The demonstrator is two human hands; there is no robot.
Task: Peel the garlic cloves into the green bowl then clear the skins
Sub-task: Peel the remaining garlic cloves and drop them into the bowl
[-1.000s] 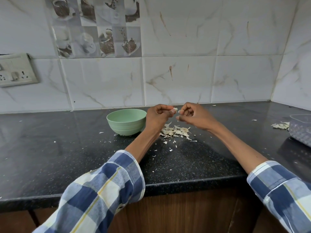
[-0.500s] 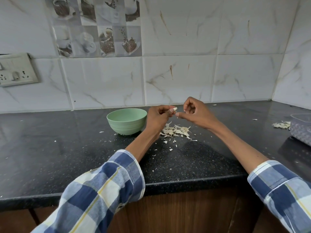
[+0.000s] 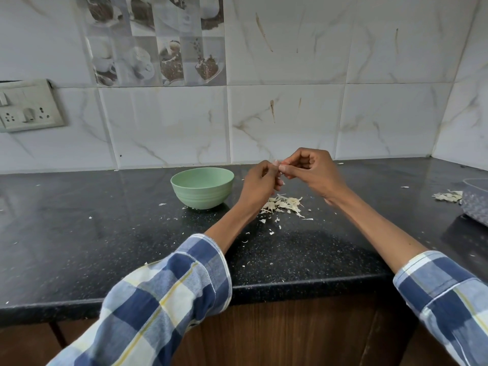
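Bowl (image 3: 202, 188) is sitting on your left, the green one, waiting. Your left hand (image 3: 260, 183) is pinching the garlic clove (image 3: 277, 165), and your right hand (image 3: 310, 171) is now coming back in to pick at it, above the skins (image 3: 284, 204). You are still peeling.

A black speckled stone countertop (image 3: 79, 233) runs across the view, with dark wood cabinet fronts (image 3: 290, 334) below its front edge. Behind it rises a wall of white marble-look tiles (image 3: 287, 122) with a few brown streaks. A panel of grey picture tiles (image 3: 158, 40) showing coffee cups sits upper left. A switch and socket plate (image 3: 26, 109) is fixed at far left. A clear plastic container (image 3: 475, 202) stands at the right edge.
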